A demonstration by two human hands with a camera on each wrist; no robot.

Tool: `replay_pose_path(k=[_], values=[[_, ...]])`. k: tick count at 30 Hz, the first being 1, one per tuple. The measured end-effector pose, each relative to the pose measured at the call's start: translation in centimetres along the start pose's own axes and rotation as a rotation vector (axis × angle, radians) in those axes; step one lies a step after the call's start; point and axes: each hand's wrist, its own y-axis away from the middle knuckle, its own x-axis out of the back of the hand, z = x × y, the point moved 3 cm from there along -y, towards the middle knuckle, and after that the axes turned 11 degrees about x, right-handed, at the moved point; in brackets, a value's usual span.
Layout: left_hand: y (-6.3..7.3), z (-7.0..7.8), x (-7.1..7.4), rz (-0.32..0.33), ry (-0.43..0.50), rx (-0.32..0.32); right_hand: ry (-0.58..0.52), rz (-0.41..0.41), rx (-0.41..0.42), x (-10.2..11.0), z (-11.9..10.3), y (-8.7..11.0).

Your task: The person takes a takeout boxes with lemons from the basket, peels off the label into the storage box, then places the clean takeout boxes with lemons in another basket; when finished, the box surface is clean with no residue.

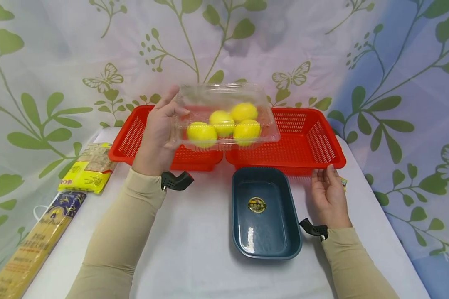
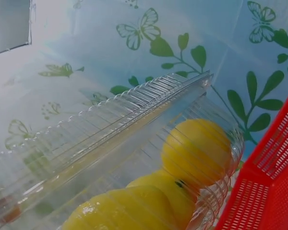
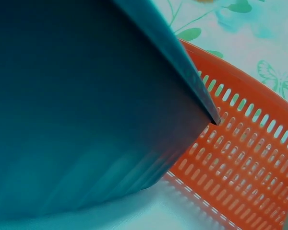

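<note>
My left hand point(image 1: 159, 133) grips the left end of a clear plastic clamshell box point(image 1: 224, 93), raised above the table in front of the red baskets. Several yellow lemons point(image 1: 244, 132) lie inside it, and they show through the ribbed wall in the left wrist view, where the nearest lemon point(image 2: 197, 151) sits by the box's end. My right hand point(image 1: 330, 197) is palm up with relaxed fingers, its fingertips right at the front rim of the right red basket point(image 1: 323, 143). Beside that hand stands a dark blue-green rectangular dish point(image 1: 267, 232) with a round gold label.
A second red basket point(image 1: 129, 139) stands behind the left hand, partly hidden by it. On the left lie a yellow packet point(image 1: 90, 168) and a long pack of noodles point(image 1: 41, 241). Part of a small colourful packet point(image 1: 343, 182) shows behind the right hand. A leaf-patterned cloth surrounds the white table.
</note>
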Motion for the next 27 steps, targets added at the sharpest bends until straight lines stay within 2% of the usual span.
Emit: replay_pose_path(k=[6,12,15,21,27], values=[[-3.6,-2.8,-1.8,0.008,0.018,0.03,-0.019,0.003,-0.008,0.0,-0.2,0.2],[-6.4,-5.4,-3.5,0.054,-0.036,0.034,0.003,0.003,-0.002,0.3,-0.1,0.1],[-7.3,-6.6,-4.3,0.08,-0.09,0.053,0.013,-0.003,0.002,0.2,0.0,0.1],[-8.9,-9.2,-6.1,0.107,-0.108,0.079,0.001,-0.017,-0.003,-0.1,0.1,0.0],[-10.3,-11.9,-7.5,0.124,-0.135,0.118,0.002,0.003,-0.002,0.0,-0.1,-0.2]])
